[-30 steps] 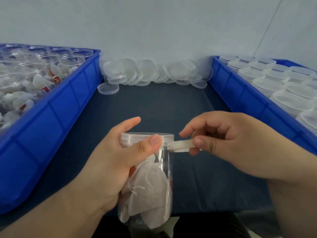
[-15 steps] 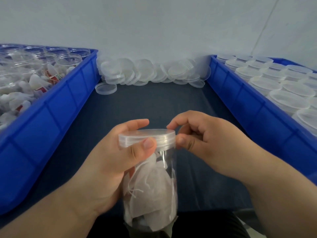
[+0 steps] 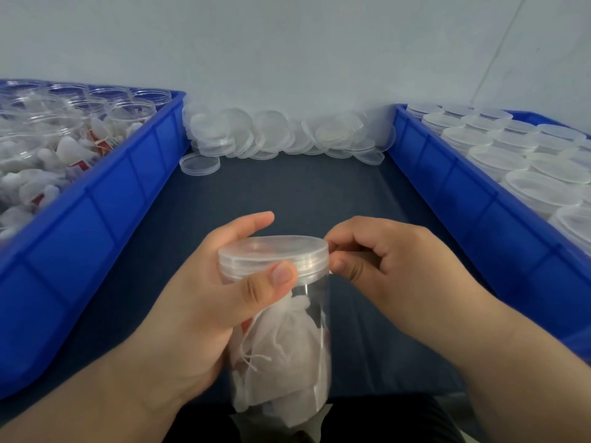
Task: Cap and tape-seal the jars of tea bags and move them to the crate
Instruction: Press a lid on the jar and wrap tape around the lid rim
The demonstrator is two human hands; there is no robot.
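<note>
Over the table (image 3: 287,193), between the left crate (image 3: 80,225) and right crate (image 3: 479,199), we are holding the jar (image 3: 287,346) nearly upright, long axis vertical, lid (image 3: 275,251) pointing up. Our left hand (image 3: 198,308) is gripping its neck, and our right hand (image 3: 393,266) is pinching the lid's rim.

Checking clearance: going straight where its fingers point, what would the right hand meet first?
The lid of the held jar; the right hand seems to pinch its rim, though depth is unclear.
</note>
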